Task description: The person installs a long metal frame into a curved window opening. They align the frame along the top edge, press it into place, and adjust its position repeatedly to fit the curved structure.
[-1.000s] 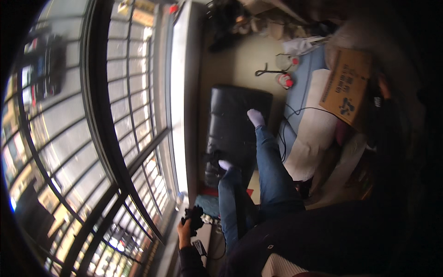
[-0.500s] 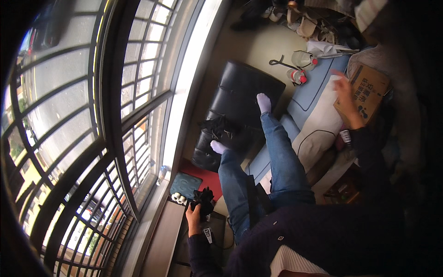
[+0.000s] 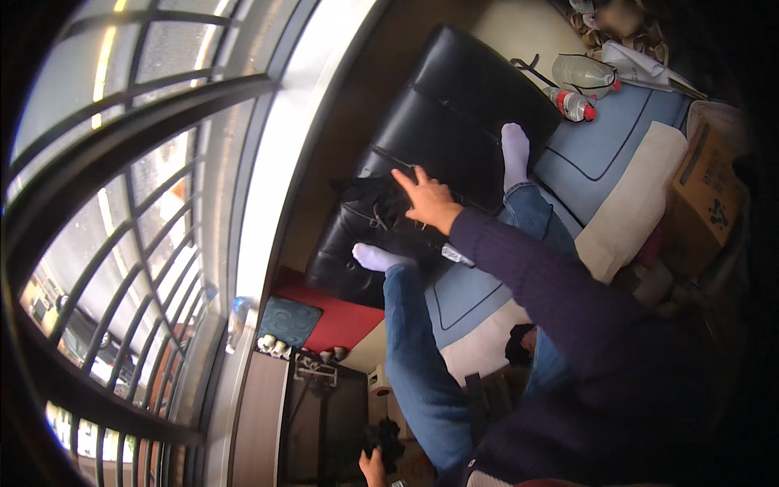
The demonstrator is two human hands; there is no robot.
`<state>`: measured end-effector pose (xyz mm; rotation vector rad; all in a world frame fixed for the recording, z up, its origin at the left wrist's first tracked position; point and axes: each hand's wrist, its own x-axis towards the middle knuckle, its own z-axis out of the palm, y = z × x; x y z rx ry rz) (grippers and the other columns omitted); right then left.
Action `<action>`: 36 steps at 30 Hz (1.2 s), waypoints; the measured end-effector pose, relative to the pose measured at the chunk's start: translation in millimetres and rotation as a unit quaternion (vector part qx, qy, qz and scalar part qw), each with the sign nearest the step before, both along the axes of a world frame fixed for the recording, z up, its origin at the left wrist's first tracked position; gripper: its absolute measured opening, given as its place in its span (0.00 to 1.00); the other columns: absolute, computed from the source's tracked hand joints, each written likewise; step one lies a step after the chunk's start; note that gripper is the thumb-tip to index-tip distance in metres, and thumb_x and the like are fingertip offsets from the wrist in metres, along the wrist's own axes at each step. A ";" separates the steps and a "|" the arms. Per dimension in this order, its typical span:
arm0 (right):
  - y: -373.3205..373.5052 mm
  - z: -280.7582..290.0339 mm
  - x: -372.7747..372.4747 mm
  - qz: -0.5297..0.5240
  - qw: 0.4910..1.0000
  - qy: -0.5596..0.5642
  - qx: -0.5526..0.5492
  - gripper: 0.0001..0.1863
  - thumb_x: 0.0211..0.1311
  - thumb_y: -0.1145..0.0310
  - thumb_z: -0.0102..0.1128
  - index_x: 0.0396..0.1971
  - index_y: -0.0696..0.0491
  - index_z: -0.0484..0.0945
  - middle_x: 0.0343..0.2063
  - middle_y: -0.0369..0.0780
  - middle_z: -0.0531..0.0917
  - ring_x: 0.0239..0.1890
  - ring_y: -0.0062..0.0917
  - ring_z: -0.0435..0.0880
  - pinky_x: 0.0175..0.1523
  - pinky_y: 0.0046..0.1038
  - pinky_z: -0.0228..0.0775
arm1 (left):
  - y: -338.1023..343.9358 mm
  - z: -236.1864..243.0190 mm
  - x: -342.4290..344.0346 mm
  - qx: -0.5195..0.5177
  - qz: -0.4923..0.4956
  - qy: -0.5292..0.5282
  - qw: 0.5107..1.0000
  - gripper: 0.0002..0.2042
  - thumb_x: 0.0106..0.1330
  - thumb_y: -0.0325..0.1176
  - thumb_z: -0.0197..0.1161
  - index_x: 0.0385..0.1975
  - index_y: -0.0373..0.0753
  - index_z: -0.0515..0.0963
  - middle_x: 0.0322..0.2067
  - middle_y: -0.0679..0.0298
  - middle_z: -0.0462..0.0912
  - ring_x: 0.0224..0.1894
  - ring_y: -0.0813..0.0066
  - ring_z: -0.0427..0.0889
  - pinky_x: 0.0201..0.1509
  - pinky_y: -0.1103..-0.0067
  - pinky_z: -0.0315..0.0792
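- As shadow covers the near edge of the scene, the left hand (image 3: 372,467) has its fingers curled around a dark bundle (image 3: 389,438), perhaps cloth, though the gloom makes its exact kind hard to tell.
- Blue jeans (image 3: 423,349) stretch forward from the person's lap, ending in pale lilac socks (image 3: 514,154) on a black padded bench (image 3: 479,89).
- Beyond a dark knit sleeve (image 3: 535,264), the right hand (image 3: 430,200) is spread, fingers apart, with nothing seen in its hold; whether it touches anything beneath cannot be told.
- Just left of those fingers, a black strapped item (image 3: 375,203) lies on the bench, near the left foot.
- To the left, a teal pad (image 3: 288,321) lies against a red surface (image 3: 345,321).
- To the right, cream cloth (image 3: 641,191) covers part of a blue mat (image 3: 600,138), near a cardboard box (image 3: 702,203).
- Farther right, two clear bottles (image 3: 584,75) with red caps sit near the bench's far end.
- Far left, window bars (image 3: 134,227) front a street.
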<state>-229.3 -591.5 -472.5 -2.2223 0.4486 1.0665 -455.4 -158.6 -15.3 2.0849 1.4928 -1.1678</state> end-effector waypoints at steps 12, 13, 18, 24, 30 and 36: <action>-63.9 -42.0 -9.7 -0.109 0.976 -0.176 0.069 0.28 0.44 0.73 0.69 0.50 0.51 0.74 0.42 0.46 0.76 0.46 0.48 0.80 0.48 0.42 0.74 | 42.0 -42.6 -39.7 -0.033 0.073 0.034 0.996 0.22 0.66 0.39 0.65 0.53 0.28 0.78 0.47 0.54 0.83 0.44 0.67 0.79 0.49 0.72 0.76; -88.4 -21.5 -6.9 -0.121 0.965 -0.221 0.071 0.27 0.44 0.73 0.69 0.50 0.53 0.74 0.42 0.47 0.76 0.47 0.47 0.79 0.48 0.41 0.74 | 39.2 -46.6 -40.6 -0.030 0.057 0.021 0.998 0.21 0.66 0.39 0.65 0.51 0.28 0.79 0.45 0.54 0.83 0.44 0.67 0.79 0.48 0.72 0.76; -202.1 41.8 12.1 -0.104 0.942 -0.311 -0.069 0.36 0.40 0.75 0.72 0.56 0.59 0.71 0.51 0.49 0.75 0.56 0.47 0.76 0.59 0.36 0.72 | 22.8 -63.6 -34.1 -0.072 0.000 0.012 0.997 0.21 0.66 0.39 0.65 0.51 0.27 0.78 0.45 0.54 0.83 0.44 0.68 0.80 0.49 0.73 0.75; -268.9 -26.9 46.4 -0.139 0.973 -0.164 -0.087 0.41 0.50 0.60 0.73 0.65 0.56 0.67 0.55 0.52 0.74 0.57 0.48 0.76 0.60 0.39 0.71 | 5.1 -62.3 -15.2 -0.067 -0.035 0.044 0.996 0.24 0.65 0.40 0.64 0.53 0.25 0.77 0.47 0.52 0.83 0.46 0.66 0.80 0.51 0.73 0.75; -251.9 -5.4 8.1 -0.198 0.963 -0.116 -0.140 0.40 0.52 0.58 0.69 0.67 0.46 0.65 0.57 0.50 0.74 0.58 0.49 0.76 0.60 0.44 0.72 | 1.6 -48.5 3.8 -0.074 -0.040 0.040 0.996 0.24 0.65 0.40 0.64 0.53 0.24 0.77 0.48 0.50 0.83 0.47 0.65 0.80 0.52 0.72 0.75; -281.9 160.6 -79.1 -0.218 0.964 -0.119 -0.090 0.26 0.58 0.63 0.63 0.58 0.48 0.74 0.50 0.47 0.79 0.51 0.44 0.81 0.55 0.42 0.75 | -9.4 -59.9 54.0 -0.148 -0.060 -0.003 0.987 0.23 0.65 0.38 0.64 0.54 0.26 0.77 0.47 0.52 0.83 0.45 0.64 0.80 0.50 0.72 0.76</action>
